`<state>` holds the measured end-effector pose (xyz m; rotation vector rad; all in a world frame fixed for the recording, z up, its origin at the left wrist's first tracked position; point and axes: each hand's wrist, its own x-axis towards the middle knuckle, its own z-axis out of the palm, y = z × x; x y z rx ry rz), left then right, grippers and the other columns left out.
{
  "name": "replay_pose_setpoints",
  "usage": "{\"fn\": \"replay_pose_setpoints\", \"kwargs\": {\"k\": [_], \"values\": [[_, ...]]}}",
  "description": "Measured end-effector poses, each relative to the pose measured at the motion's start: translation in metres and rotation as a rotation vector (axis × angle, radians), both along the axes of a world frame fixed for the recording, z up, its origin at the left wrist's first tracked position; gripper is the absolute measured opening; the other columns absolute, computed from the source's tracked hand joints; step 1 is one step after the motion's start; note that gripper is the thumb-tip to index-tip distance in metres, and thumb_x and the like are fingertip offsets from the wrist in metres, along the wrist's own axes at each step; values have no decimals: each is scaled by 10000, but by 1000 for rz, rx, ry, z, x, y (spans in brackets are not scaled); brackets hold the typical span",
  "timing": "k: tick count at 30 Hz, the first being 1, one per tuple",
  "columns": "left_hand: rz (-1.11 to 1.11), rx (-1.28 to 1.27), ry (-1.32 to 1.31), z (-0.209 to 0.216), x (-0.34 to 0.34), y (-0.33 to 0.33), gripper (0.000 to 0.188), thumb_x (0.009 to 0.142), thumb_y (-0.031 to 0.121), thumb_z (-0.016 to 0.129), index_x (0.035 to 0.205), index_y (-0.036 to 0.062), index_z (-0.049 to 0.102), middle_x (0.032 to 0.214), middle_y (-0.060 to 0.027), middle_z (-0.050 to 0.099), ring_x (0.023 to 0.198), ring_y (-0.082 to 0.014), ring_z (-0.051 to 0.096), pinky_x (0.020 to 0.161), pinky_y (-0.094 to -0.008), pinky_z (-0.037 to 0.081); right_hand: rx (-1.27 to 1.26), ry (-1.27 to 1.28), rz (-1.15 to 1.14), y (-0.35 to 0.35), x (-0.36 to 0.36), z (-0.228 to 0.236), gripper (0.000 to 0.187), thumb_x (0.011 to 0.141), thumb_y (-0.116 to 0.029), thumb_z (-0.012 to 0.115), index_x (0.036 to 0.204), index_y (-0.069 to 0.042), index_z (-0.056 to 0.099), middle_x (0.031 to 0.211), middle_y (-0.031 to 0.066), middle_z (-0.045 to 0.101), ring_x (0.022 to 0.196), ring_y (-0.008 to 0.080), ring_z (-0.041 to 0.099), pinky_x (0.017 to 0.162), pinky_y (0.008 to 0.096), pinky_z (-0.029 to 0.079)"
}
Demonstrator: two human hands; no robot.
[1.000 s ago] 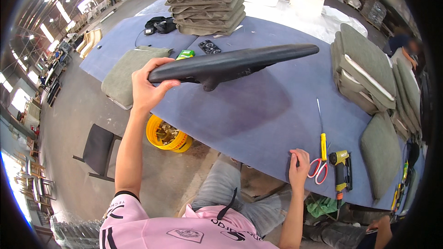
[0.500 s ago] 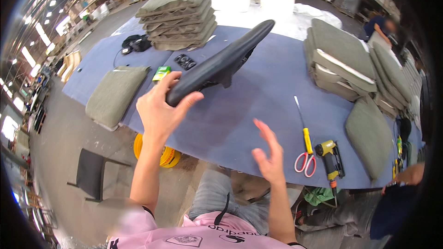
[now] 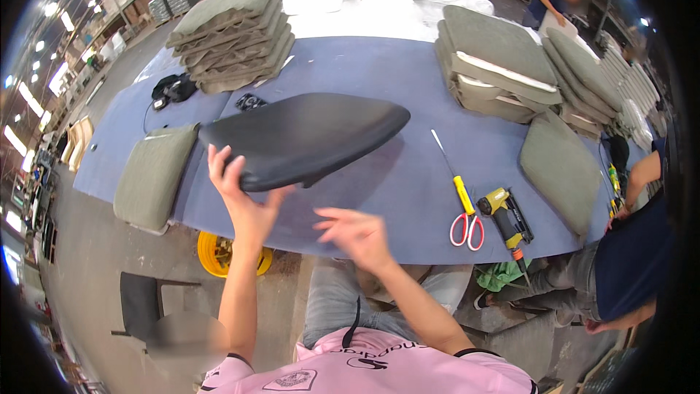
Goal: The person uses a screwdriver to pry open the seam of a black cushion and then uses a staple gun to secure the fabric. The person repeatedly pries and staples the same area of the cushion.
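A black upholstered seat pad (image 3: 310, 131), smooth on its upper face, is held up above the blue-covered table (image 3: 386, 222) with its broad face showing. My left hand (image 3: 248, 208) grips it at the near left edge, thumb below and fingers along the side. Just under the pad's near edge, my right hand (image 3: 357, 237) is apart from it, fingers loosely extended and somewhat blurred, with nothing in it. The pad's underside is mostly hidden.
Grey-green cushions stand in stacks at the far left (image 3: 233, 36) and right (image 3: 499, 66). To my right lie a yellow-handled screwdriver (image 3: 463, 195), red-and-white scissors (image 3: 467, 232) and a staple gun (image 3: 508, 219). A yellow bucket (image 3: 211, 255) sits below. A co-worker (image 3: 627, 263) stands at right.
The pad has turned from nearly edge-on to showing its broad face and has come lower. My right hand has moved left, closer to it. My view has shifted somewhat rightward.
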<state>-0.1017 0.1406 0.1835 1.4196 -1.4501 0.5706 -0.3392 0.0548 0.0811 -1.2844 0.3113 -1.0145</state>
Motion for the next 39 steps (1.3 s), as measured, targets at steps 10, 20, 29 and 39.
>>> {"fn": "replay_pose_setpoints", "kwargs": {"k": [10, 20, 29, 39], "values": [[-143, -104, 598, -21, 106, -16, 925, 720, -130, 1023, 1476, 109, 547, 1756, -111, 504, 1666, -355, 461, 1329, -549, 501, 705, -315, -327, -240, 68, 53, 549, 1191, -554, 653, 1643, -276, 516, 1641, 45, 542, 1394, 296, 656, 1203, 597, 505], [-411, -45, 737, 12, 101, -97, 739, 970, 117, 993, 1566, 101, 556, 1512, -72, 674, 1409, -234, 662, 1146, -383, 588, -217, 301, -879, -177, -81, 122, 735, 1121, -450, 788, 1776, -274, 507, 1907, 187, 298, 1723, 432, 378, 1353, 656, 352], [-309, -94, 650, 17, 100, -115, 785, 893, 243, 1070, 1513, 97, 610, 1411, -66, 698, 1284, -202, 674, 1164, -376, 518, -1118, 805, -1052, -194, -105, 144, 893, 900, -572, 959, 1621, -132, 666, 1748, 146, 584, 1694, 403, 450, 1402, 686, 250], [-151, 187, 125, 52, 118, -69, 984, 812, 248, 1088, 1635, 72, 579, 1596, -133, 692, 1521, -356, 649, 1265, -476, 512, -1171, 743, -941, -204, -98, 151, 638, 869, -297, 982, 1416, -93, 724, 1395, 108, 733, 1343, 388, 662, 1116, 511, 534]]}}
